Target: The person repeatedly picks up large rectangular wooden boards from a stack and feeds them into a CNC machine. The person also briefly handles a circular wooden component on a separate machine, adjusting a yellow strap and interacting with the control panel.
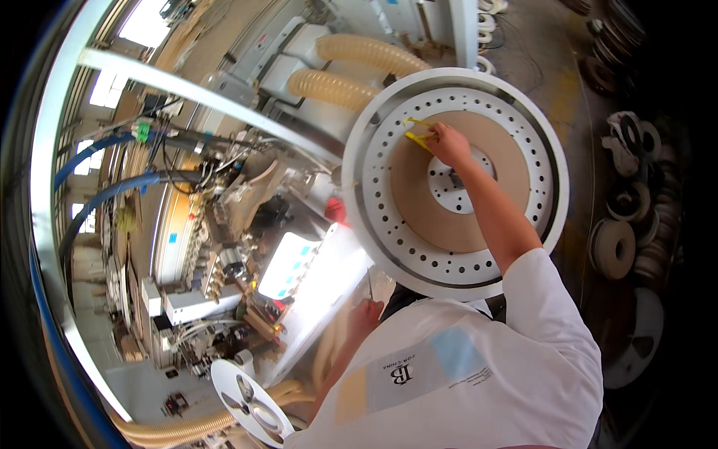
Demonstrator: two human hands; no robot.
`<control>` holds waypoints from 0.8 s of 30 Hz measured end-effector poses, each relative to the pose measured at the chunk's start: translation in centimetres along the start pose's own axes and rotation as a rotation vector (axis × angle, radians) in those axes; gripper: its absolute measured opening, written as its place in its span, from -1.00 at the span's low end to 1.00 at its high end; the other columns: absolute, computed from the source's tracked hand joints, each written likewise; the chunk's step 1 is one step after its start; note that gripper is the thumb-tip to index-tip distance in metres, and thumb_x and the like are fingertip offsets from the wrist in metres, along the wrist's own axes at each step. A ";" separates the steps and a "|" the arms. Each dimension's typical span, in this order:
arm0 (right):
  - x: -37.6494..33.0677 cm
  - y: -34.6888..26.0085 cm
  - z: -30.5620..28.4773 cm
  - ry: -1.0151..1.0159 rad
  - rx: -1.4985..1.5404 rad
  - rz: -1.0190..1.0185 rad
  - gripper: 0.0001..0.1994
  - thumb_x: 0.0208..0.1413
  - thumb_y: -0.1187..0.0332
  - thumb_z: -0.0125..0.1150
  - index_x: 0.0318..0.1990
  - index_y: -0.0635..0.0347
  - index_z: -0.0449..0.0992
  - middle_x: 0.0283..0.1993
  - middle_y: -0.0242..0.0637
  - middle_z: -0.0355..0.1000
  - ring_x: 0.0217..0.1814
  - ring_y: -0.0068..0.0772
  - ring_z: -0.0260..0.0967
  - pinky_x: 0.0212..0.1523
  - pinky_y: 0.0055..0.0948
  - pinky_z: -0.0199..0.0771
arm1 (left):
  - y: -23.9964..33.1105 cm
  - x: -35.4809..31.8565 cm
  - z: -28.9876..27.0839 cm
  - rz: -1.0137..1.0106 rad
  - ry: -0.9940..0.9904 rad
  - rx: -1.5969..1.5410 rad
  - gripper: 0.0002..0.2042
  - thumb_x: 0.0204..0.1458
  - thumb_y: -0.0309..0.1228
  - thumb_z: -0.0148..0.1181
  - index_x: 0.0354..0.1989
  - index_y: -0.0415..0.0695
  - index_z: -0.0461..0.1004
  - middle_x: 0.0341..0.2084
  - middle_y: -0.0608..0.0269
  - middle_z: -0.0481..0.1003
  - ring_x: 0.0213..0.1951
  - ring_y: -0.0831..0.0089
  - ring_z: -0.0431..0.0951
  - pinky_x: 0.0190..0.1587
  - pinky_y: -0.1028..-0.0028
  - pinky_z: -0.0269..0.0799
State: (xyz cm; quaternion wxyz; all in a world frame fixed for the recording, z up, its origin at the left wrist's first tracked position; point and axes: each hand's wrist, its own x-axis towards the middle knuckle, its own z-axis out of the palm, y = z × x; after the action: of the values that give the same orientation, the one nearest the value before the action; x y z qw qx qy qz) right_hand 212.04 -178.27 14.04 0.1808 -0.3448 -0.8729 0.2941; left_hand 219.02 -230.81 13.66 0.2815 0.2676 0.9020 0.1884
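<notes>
Workshop machinery fills the background: ribbed tan hoses (351, 71), blue and black cables, a pale machine panel, and stacks of spools (628, 224) on the dark floor at the far side.

Right hand (449, 144): its fingers are pinched together on a yellow clip (416, 133), a thin forked piece that sticks out past the fingertips toward the rim of the big white perforated disc (374, 217). Directly under the fingers lies the outer edge of a flat brown coil (419, 217) of banding wound on that disc; the clip sits right where the brown coil meets the white ring of holes. Beyond the heel of the hand is the white hub (449, 193) at the disc's centre.

Left hand (365, 314): it is low, near the torso, by the edge of the pale machine panel (329, 269); whether those fingers are apart or closed on anything cannot be told, since the hand is partly hidden behind the shirt.

Risks, as I judge them: the clip is small and held only at the fingertips, so a slip could drop it among the holes or off the disc. If the loose outer turn of the coil is not held down, it could spring open and unwind. The arm is stretched across the disc, so any turn of the disc could drag the hand
</notes>
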 end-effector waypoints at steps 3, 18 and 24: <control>0.2 -0.6 2.0 -0.082 -0.107 -0.120 -0.68 0.04 0.11 0.39 -0.08 -0.02 0.63 -0.12 -0.20 0.57 -0.07 -0.08 0.54 -0.04 -0.16 0.53 | -2.0 -2.9 -0.4 -0.172 0.034 -0.051 -0.66 0.21 -0.08 0.15 -0.31 -0.15 0.52 -0.39 -0.05 0.60 -0.27 -0.02 0.62 -0.23 0.15 0.47; -3.7 -11.7 -12.1 0.706 0.779 0.166 -0.78 0.29 0.20 0.29 -0.22 0.17 0.63 -0.35 -0.49 0.50 -0.44 -0.75 0.09 -0.41 -0.65 0.08 | -18.7 0.2 -1.8 -0.408 -0.317 -0.198 -0.72 0.18 -0.09 0.08 -0.24 -0.02 0.55 -0.37 0.08 0.57 -0.21 0.12 0.60 -0.18 0.14 0.44; -9.5 -20.3 -8.4 0.412 0.592 0.119 -0.87 0.36 0.27 0.18 -0.15 0.10 0.53 -0.22 -0.42 0.63 -0.47 -0.81 0.10 -0.41 -0.71 0.13 | -27.5 11.1 -2.6 -0.472 -0.415 0.124 -0.61 0.19 -0.05 0.03 -0.04 -0.09 0.53 -0.09 0.05 0.59 -0.01 0.07 0.59 0.07 0.18 0.49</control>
State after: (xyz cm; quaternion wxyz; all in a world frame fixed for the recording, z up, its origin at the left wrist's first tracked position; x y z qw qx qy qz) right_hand 212.95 -193.74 32.29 0.4273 -0.3797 -0.6736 0.4685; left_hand 199.35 -246.42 -2.38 0.4783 0.1004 0.8724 0.0039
